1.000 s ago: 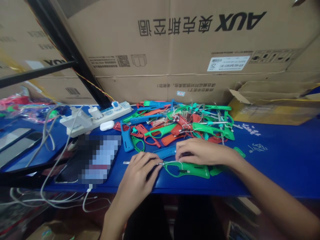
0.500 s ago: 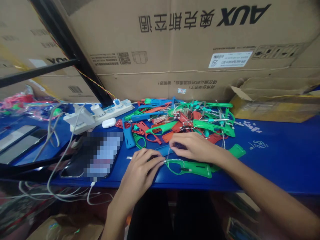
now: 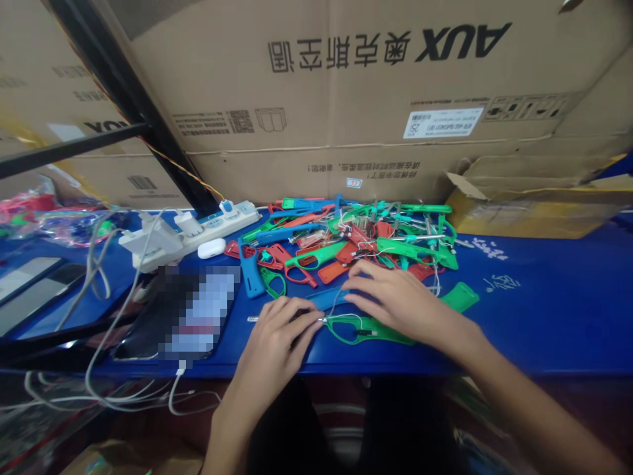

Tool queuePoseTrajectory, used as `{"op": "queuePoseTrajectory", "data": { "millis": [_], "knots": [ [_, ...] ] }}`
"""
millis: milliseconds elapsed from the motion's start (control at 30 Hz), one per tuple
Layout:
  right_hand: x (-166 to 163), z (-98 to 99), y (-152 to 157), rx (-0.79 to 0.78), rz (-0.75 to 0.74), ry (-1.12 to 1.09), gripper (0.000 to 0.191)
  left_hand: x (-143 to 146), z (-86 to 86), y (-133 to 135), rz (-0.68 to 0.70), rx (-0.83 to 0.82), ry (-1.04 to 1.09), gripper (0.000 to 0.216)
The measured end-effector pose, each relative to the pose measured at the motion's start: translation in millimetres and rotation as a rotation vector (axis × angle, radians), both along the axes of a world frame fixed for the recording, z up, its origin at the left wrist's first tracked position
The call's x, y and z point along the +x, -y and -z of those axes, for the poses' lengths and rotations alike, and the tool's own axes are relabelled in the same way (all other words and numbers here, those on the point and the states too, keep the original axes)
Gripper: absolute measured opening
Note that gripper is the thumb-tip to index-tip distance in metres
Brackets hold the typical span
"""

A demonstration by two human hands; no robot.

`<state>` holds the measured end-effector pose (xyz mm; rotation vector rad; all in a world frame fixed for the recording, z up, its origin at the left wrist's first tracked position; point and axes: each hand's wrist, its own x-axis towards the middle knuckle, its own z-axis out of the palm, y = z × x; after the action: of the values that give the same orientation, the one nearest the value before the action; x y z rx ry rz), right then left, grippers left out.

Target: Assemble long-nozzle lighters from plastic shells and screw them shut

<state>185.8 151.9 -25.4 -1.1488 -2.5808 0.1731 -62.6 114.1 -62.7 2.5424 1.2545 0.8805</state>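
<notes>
My left hand (image 3: 279,333) has its thumb and fingers closed around a thin metal tube (image 3: 252,319), whose pale end sticks out to the left. To the right of those fingertips lies a green plastic lighter shell (image 3: 341,335) with a ring-shaped opening, a small black part and a thin white wire. My right hand (image 3: 388,297) hovers over the shell's wide end, fingers apart, and partly hides it. A thin loose wire (image 3: 335,302) rises beside its fingertips. Behind the hands a blue shell (image 3: 324,300) rests on the table, and another green shell (image 3: 461,297) lies to the right.
A heap of red, green and blue lighter parts (image 3: 331,254) spreads along the back. To the left are a power strip (image 3: 222,224), a white earphone case (image 3: 211,248) and a charging phone (image 3: 202,316). An open carton (image 3: 524,214) stands at the back right.
My right hand has loosened its pinch, spread its fingers and shifted slightly over the green shell. My left hand stays on the metal tube. The whole view has shifted a little.
</notes>
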Motion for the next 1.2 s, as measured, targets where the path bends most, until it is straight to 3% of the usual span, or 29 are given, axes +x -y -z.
{"op": "queuePoseTrajectory", "data": {
  "millis": [133,300,700,1200],
  "knots": [
    [8,18.7,37,0.098,0.157,-0.12,0.029,0,1.3,0,0.007,-0.002,0.002,0.016],
    [13,35.7,49,0.083,0.176,-0.186,0.032,-1,3.1,0,-0.017,-0.011,0.008,0.025],
    [14,39.1,45,0.124,0.127,-0.203,0.03,27,-7.1,-9,0.101,-0.042,-0.051,0.018],
    [13,40.7,47,0.216,0.134,-0.131,0.033,29,-1.7,-17,0.07,-0.074,0.008,0.01]
  ]
}}
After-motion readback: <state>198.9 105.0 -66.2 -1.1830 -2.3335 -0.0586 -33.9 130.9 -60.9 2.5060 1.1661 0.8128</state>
